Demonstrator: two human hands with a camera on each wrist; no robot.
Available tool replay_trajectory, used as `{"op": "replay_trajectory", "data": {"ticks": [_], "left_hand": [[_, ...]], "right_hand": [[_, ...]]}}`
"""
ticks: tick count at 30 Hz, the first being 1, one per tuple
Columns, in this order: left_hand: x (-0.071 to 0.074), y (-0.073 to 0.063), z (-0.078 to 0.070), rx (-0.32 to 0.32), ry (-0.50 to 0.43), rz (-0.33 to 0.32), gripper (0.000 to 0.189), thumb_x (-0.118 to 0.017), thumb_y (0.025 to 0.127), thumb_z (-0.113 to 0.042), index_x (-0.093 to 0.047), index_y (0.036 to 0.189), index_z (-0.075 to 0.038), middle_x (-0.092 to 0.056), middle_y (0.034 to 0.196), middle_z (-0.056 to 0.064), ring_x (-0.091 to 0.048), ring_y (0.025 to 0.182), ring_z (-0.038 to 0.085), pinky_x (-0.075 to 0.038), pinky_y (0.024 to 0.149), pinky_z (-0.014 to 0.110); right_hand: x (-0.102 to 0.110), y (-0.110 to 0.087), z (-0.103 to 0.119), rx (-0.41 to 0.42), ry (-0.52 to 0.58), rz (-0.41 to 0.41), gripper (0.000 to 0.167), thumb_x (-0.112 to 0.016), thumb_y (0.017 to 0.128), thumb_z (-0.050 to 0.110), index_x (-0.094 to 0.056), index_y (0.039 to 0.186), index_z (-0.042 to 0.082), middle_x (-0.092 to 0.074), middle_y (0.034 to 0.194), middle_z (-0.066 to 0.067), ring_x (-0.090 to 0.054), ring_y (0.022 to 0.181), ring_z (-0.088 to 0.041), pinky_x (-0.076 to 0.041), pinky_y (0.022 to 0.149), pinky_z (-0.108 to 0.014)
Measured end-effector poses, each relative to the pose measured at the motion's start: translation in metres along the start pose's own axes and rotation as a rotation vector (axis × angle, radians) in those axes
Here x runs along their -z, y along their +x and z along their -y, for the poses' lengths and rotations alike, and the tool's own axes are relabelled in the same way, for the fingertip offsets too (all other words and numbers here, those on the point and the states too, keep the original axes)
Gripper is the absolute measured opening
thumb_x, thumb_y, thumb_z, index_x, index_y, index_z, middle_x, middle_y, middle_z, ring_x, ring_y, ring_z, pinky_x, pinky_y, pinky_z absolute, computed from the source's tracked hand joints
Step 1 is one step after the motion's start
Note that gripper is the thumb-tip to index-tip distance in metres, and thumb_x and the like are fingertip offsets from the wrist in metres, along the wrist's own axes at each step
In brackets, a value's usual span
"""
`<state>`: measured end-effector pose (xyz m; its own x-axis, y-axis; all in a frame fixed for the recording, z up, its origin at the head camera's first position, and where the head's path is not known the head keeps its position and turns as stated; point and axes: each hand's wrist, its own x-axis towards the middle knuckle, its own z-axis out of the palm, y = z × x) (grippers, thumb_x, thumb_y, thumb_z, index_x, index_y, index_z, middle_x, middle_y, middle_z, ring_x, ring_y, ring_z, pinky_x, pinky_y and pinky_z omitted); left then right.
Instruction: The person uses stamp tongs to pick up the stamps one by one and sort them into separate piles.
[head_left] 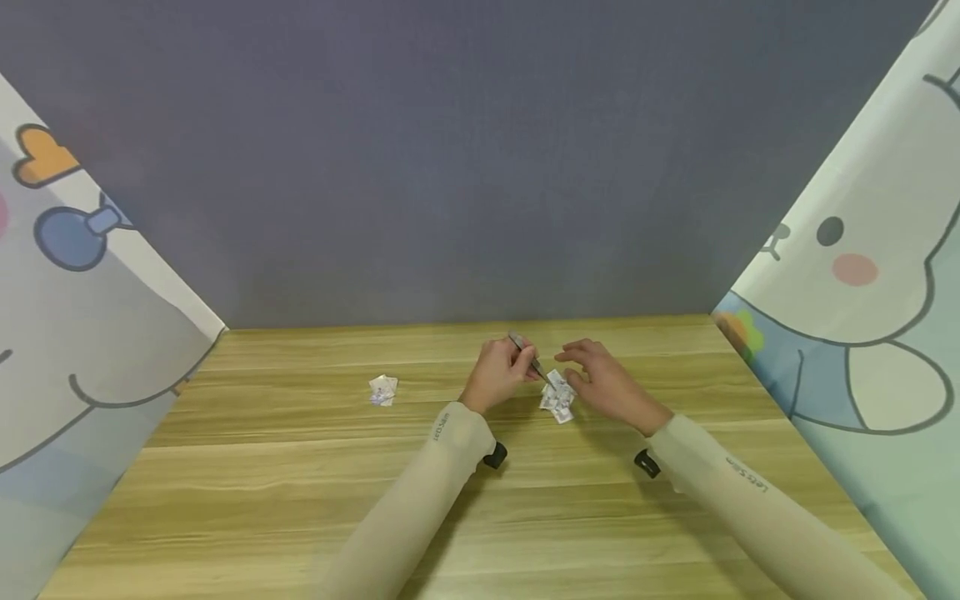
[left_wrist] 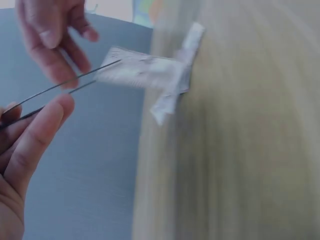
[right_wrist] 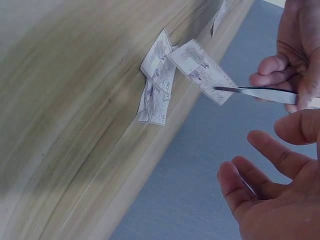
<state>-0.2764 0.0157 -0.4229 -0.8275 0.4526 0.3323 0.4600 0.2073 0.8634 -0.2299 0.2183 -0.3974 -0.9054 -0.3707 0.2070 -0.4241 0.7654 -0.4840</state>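
Note:
My left hand [head_left: 501,369] pinches metal tweezers [head_left: 531,358] between thumb and fingers, tips pointing down toward the right. In the right wrist view those tips lie over one end of a postage stamp [right_wrist: 202,72] with perforated edges. That stamp is tilted up, its other end against a small pile of stamps [right_wrist: 157,82] on the table. Close by on the pile's right side is my right hand [head_left: 606,386], fingers spread and slightly bent, holding nothing. The left wrist view shows the tweezers' two arms [left_wrist: 47,92] apart near their tips, around the stamp's end.
A second, smaller group of stamps [head_left: 383,390] lies farther left on the wooden table [head_left: 300,483]. Behind the table rises a grey-blue panel [head_left: 465,167]. Cartoon-printed curtains [head_left: 885,375] flank both sides.

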Motion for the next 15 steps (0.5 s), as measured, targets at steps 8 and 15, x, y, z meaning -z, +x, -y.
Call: {"op": "replay_trajectory", "data": {"ticks": [8, 15], "left_hand": [[0.009, -0.003, 0.008, 0.024, 0.138, -0.092, 0.025, -0.047, 0.101, -0.016, -0.066, 0.1, -0.001, -0.066, 0.079, 0.007, -0.068, 0.068, 0.02, -0.054, 0.058, 0.019], [0.027, -0.006, 0.012, -0.013, 0.181, -0.137, 0.027, -0.048, 0.101, -0.018, -0.068, 0.1, 0.0, -0.068, 0.085, 0.007, -0.068, 0.07, 0.014, -0.054, 0.059, 0.018]], "right_hand": [[-0.003, 0.002, 0.001, 0.0, -0.001, -0.02, 0.028, -0.056, 0.093, 0.007, -0.062, 0.119, -0.001, -0.049, 0.129, -0.02, -0.046, 0.116, -0.035, -0.046, 0.089, -0.05], [-0.01, 0.003, 0.002, 0.022, 0.019, -0.011, 0.029, -0.057, 0.091, 0.006, -0.061, 0.119, -0.002, -0.051, 0.128, -0.018, -0.048, 0.115, -0.034, -0.045, 0.091, -0.051]]}}
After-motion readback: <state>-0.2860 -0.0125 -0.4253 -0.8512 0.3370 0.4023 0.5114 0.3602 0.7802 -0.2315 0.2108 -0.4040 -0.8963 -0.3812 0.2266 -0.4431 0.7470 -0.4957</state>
